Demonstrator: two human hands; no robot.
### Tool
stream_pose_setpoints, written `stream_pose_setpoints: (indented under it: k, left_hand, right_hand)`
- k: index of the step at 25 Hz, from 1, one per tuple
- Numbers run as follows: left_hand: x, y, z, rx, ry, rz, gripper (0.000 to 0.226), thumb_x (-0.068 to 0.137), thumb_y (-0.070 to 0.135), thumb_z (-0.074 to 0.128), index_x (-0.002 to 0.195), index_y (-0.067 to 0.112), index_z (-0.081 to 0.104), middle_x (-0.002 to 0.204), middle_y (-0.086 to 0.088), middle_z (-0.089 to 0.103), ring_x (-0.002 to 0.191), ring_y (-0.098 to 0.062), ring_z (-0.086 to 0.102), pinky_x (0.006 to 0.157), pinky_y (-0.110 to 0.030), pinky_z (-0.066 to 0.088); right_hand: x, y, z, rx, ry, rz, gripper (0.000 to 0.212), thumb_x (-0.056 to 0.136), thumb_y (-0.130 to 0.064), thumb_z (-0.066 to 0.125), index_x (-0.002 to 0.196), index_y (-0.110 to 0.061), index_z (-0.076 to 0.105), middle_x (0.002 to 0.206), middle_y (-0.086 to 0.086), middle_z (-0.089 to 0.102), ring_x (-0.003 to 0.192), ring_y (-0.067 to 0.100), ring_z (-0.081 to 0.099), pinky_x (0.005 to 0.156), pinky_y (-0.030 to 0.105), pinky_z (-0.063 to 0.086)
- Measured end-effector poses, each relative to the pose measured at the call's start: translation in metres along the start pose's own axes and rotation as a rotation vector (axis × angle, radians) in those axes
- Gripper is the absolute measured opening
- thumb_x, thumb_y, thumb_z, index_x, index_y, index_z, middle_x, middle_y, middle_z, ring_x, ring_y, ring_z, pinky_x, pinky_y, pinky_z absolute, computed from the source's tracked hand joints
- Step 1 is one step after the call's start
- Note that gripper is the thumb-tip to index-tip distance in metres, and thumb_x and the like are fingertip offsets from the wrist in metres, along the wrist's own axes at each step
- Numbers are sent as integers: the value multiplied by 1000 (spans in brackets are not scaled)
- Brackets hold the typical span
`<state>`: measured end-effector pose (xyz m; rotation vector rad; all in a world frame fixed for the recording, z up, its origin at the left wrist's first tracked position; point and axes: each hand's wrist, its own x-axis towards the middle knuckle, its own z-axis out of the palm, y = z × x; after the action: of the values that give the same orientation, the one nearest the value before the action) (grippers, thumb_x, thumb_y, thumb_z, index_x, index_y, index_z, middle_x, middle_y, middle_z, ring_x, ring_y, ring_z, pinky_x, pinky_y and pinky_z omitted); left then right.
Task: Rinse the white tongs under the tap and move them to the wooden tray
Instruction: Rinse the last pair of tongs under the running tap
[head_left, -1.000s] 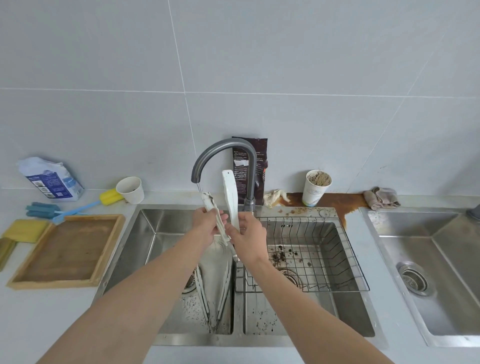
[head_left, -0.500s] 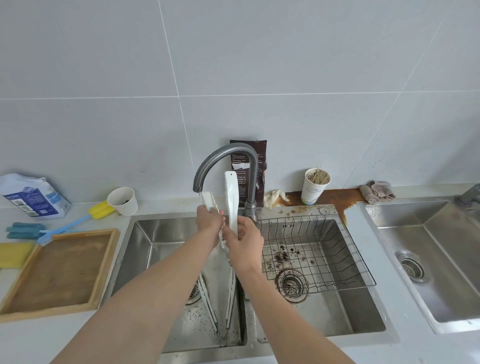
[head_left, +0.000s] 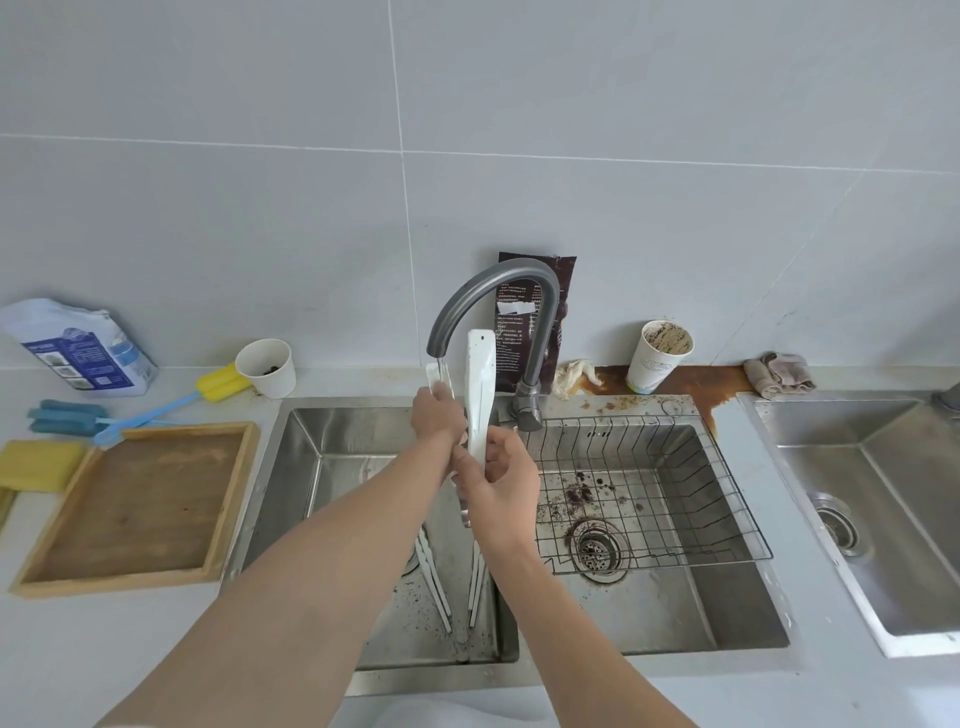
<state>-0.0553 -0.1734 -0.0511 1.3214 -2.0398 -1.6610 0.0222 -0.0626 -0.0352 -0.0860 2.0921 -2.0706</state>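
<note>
Two bare forearms reach in from the bottom edge and meet over the divider of the double sink, and both hands are busy on the white tongs. The left hand is up high, knuckles to the camera, fingers curled tight around one arm of the tongs, whose tip pokes out above the fist, right under the spout of the grey tap, where a thin stream of water comes down onto it. The right hand sits lower and nearer, palm turned inward, thumb and fingers pinching the other arm of the tongs, which stands nearly upright and rises past the spout. So the tongs are held up in the air, spread between the two hands over the sink, well apart from the wooden tray lying on the counter to the left. Down in the left basin, what looks like a second long white utensil lies partly hidden behind the wrists; hard to say more. Now for writing: the dark packet leaning on the wall behind the tap carries lines of small white print, too fine to read. The blue and white bag far left has print too, also illegible. The paper cup on the stained ledge shows a faint green pattern, no words I can make out.
</note>
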Motion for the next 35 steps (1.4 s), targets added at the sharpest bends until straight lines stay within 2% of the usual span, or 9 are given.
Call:
stream_pose_setpoints:
  k: [6,8,10,12,17,22,26,29,35]
  left_hand:
    - [9,-7,5,-283,-138,-198,50,104,24,32,123,-17,54,123,-37,57,102,-48,60,93,-47,51]
    - [10,-6,7,-390,-157,-251,50,102,29,35,109,-14,60,102,-32,67,82,-42,64,77,-41,55]
    - [8,-3,5,-413,-125,-260,52,101,47,39,79,4,58,64,-9,60,55,-23,58,51,-24,52]
    - [9,-5,6,-422,-75,-243,49,102,44,40,70,8,52,53,0,54,42,-12,50,36,-18,42]
    - [15,-11,3,-456,-3,-172,23,103,13,32,121,6,45,90,-12,65,56,-14,47,50,-25,44]
    - [24,-8,1,-427,50,-168,33,103,31,37,87,7,52,76,-9,54,44,-16,40,33,-18,32]
    - [21,0,5,-423,12,-128,50,101,49,39,71,10,50,54,-4,48,38,-15,39,35,-19,34]
    - [17,2,8,-386,-60,-65,44,104,41,35,74,11,48,58,-5,48,41,-14,38,36,-19,32]
    - [8,4,12,-145,-118,34,16,103,16,30,101,11,45,82,-3,56,60,-14,47,49,-25,42]
  right_hand:
    - [1,-5,-1,-18,-58,-56,13,89,-17,71,97,-24,62,79,-5,68,70,10,63,63,30,54]
    - [3,-6,-3,-8,-66,-60,11,89,-23,70,97,-22,61,79,-3,67,68,9,58,62,29,50]
    - [7,-7,-5,-1,-72,-56,12,90,-28,69,96,-22,60,78,0,66,67,9,56,60,28,46]
    - [11,-7,-6,-15,-76,-50,15,91,-32,67,95,-21,58,73,-1,63,61,7,52,56,24,43]
    - [16,0,-10,-10,-43,3,23,92,-41,63,92,-19,56,56,-13,48,48,6,39,45,22,35]
    - [12,5,-5,-88,-88,-8,58,87,-65,58,92,-8,51,64,4,36,57,19,32,48,30,30]
    - [10,6,-4,-172,-87,-20,71,82,-78,48,83,-8,43,64,-2,36,60,13,34,54,29,31]
    - [12,4,-9,-139,-74,19,56,87,-73,45,74,-19,41,62,-1,36,59,16,34,53,32,31]
    - [17,4,-20,-3,-19,116,49,102,-55,31,78,-15,46,55,-2,37,43,11,32,41,27,28]
